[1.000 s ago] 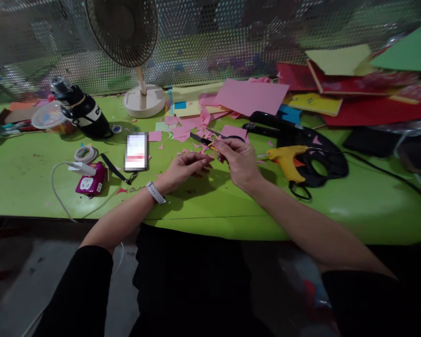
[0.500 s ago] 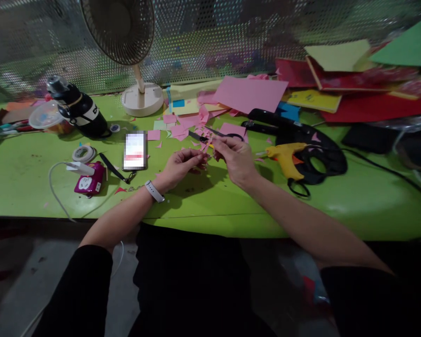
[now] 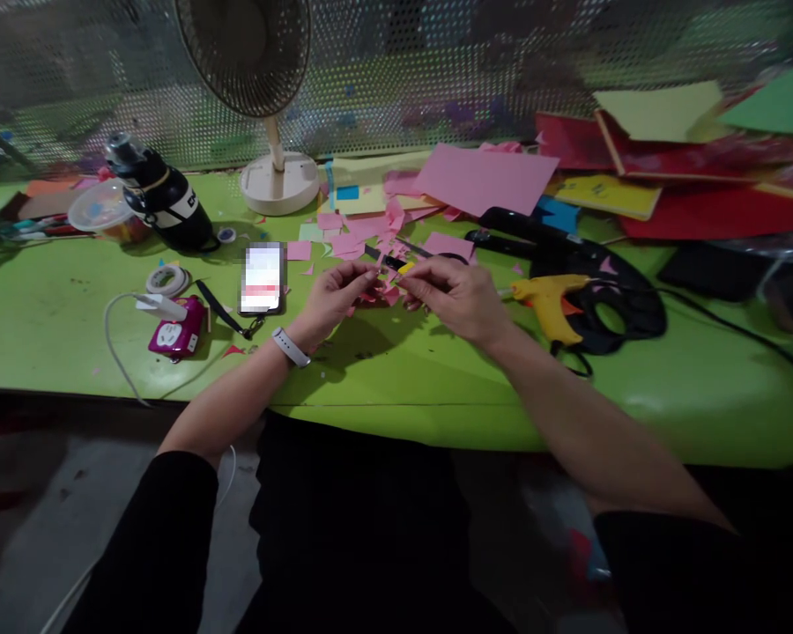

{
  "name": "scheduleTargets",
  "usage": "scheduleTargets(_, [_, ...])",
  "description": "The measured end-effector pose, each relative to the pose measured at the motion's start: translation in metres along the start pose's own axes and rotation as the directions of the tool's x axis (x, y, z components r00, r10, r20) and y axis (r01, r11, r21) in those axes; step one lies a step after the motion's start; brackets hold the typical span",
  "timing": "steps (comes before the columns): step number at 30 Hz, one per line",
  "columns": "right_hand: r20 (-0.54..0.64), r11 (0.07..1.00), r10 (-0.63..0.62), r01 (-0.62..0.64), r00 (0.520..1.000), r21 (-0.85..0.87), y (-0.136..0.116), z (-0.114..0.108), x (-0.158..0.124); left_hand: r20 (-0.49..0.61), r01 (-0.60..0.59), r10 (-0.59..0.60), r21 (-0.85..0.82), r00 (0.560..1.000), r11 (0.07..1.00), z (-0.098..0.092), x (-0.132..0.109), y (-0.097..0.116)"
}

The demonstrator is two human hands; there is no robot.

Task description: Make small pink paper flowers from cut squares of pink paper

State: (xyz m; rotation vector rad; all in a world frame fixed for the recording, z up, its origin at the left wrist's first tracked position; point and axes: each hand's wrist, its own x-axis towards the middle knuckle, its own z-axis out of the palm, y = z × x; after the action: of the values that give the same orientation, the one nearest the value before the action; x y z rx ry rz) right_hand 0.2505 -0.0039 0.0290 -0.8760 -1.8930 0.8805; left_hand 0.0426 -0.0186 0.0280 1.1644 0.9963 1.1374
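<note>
- The green table (image 3: 53,291) bears everything; its near middle is where both hands work.
- A fan (image 3: 244,53) stands at the far edge, facing the seat, probably to cool the person.
- A pink sheet (image 3: 485,179) lies far right of centre among other coloured card, likely kept there as stock.
- The glue gun (image 3: 552,299) rests just right of the hands, nozzle towards them, within easy reach.
- A phone (image 3: 263,277) lies flat just left of the hands, screen up for a glance.
- The right hand (image 3: 463,299) pinches a small yellow piece (image 3: 406,267) at its fingertips, held above the table.
- The left hand (image 3: 334,298) is curled, with its fingertips brought up to that piece; blur hides whether it grips.
- Pink scraps (image 3: 350,238) litter the table just beyond the hands.
</note>
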Motion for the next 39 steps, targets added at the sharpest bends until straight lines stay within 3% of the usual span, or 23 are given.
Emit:
scheduleTargets(6, [0.028,1.000,0.002,-0.002,1.000,-0.021,-0.001,0.005,-0.002,0.058,-0.033,0.031,0.032,0.998,0.999,0.004,-0.004,0.006])
scheduleTargets(18, [0.078,0.989,0.004,0.008,0.997,-0.146,0.004,0.001,0.003,0.141,-0.100,0.097,0.014,0.985,0.995,-0.004,0.002,-0.005])
scheduleTargets(26, [0.047,0.976,-0.050,0.059,0.998,-0.209,-0.001,0.002,0.003,0.110,-0.027,0.023,0.032,0.994,0.999,-0.005,-0.001,-0.003])
scheduleTargets(39, [0.092,0.990,0.002,0.011,0.996,-0.142,0.001,0.001,0.004,0.075,-0.002,-0.004,0.086,0.997,0.996,-0.002,-0.005,0.003])
